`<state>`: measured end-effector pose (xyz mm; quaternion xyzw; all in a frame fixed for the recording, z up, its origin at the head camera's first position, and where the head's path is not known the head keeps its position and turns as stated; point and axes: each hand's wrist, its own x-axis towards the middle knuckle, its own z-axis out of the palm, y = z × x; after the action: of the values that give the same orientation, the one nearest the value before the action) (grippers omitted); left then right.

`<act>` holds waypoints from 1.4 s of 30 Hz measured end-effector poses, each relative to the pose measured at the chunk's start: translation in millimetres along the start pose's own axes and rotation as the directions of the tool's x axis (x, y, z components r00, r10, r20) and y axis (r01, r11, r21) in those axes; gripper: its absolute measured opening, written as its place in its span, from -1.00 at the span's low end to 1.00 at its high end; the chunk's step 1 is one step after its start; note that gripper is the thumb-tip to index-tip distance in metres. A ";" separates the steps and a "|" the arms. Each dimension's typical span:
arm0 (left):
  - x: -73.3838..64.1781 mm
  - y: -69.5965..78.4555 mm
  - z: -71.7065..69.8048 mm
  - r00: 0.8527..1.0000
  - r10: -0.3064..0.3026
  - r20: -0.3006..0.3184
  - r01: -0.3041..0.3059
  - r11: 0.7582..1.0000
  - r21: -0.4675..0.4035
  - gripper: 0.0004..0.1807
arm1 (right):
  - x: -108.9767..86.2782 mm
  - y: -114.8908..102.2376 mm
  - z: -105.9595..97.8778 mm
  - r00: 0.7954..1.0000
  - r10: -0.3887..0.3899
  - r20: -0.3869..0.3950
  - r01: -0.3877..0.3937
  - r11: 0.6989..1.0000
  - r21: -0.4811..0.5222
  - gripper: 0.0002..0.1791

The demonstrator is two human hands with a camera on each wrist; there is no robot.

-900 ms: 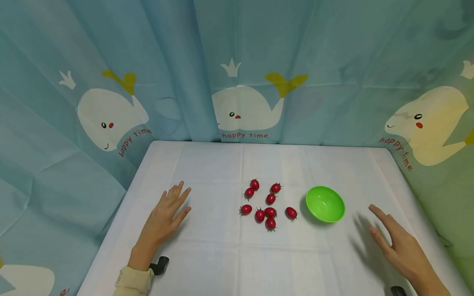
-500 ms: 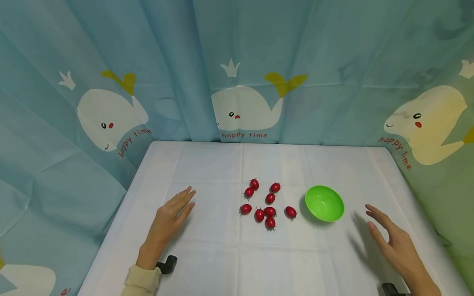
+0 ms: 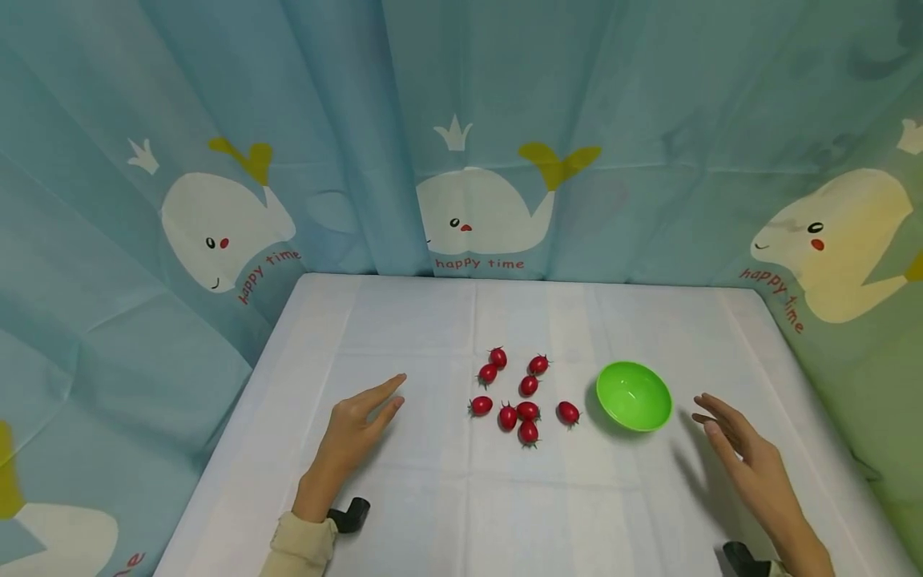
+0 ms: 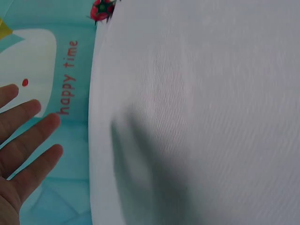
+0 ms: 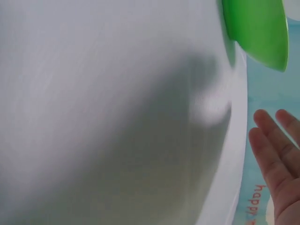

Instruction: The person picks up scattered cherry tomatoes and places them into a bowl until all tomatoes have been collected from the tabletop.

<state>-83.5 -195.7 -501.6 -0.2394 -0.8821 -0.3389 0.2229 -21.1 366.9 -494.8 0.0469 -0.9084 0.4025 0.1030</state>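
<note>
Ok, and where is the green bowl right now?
In the head view, the green bowl sits right of centre on the white table, between the nearest red cherry tomato and the person's right hand, touching neither.

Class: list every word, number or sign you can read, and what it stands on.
"happy time": curtain, below left whale
"happy time": curtain, below middle whale
"happy time": curtain, below right whale
"happy time": curtain, left wrist view
"happy": curtain, right wrist view; rest unclear
Lower-left lettering, head view: cut off
</note>
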 end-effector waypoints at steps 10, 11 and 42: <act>3.8 13.4 19.9 0.996 -0.050 0.081 0.058 0.993 -0.107 -0.54 | 9.0 -2.1 15.3 0.999 0.014 -0.049 -0.004 0.979 0.205 -0.49; 4.6 14.5 21.9 0.994 -0.057 0.092 0.068 0.991 -0.116 -0.55 | 10.2 -1.7 16.5 0.999 0.008 -0.052 0.005 0.971 0.239 -0.50; 30.1 42.1 71.1 0.873 -0.154 0.463 0.193 0.981 -0.038 -0.44 | 26.2 5.4 34.2 0.945 0.229 0.232 -0.325 0.717 0.617 -0.51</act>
<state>-99.4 -109.8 -511.9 -0.2416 -0.9127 -0.3278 -0.0327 -52.6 345.1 -515.2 -0.0290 -0.7144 0.6978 -0.0446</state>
